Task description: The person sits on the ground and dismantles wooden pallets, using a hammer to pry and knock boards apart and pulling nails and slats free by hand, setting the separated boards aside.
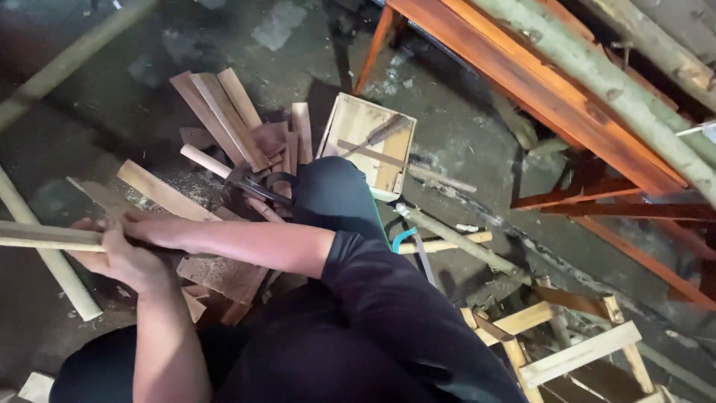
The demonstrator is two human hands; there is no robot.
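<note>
**Stick lies crosswise, both hands at its right end**

I see the stick (pixel 45 237) entering from the left frame edge, long axis near horizontal. Its near end sits in the left hand (pixel 123 257), fingers wrapped shut round it. The right hand (pixel 160 227) reaches across from the right and rests just beside, on the same end; whether it clasps the stick I cannot tell. A pole (pixel 52 261) crosses underneath. Scrap boards (pixel 224 112) and pincers (pixel 257 183) lie beyond, on the floor (pixel 462 127).

Wood offcuts (pixel 224 119) piled centre-left, pincers (pixel 257 183) on top; open wooden box (pixel 367 142) just right; trestle (pixel 537 82) upper right; small wooden frame (pixel 574 351) lower right.
</note>
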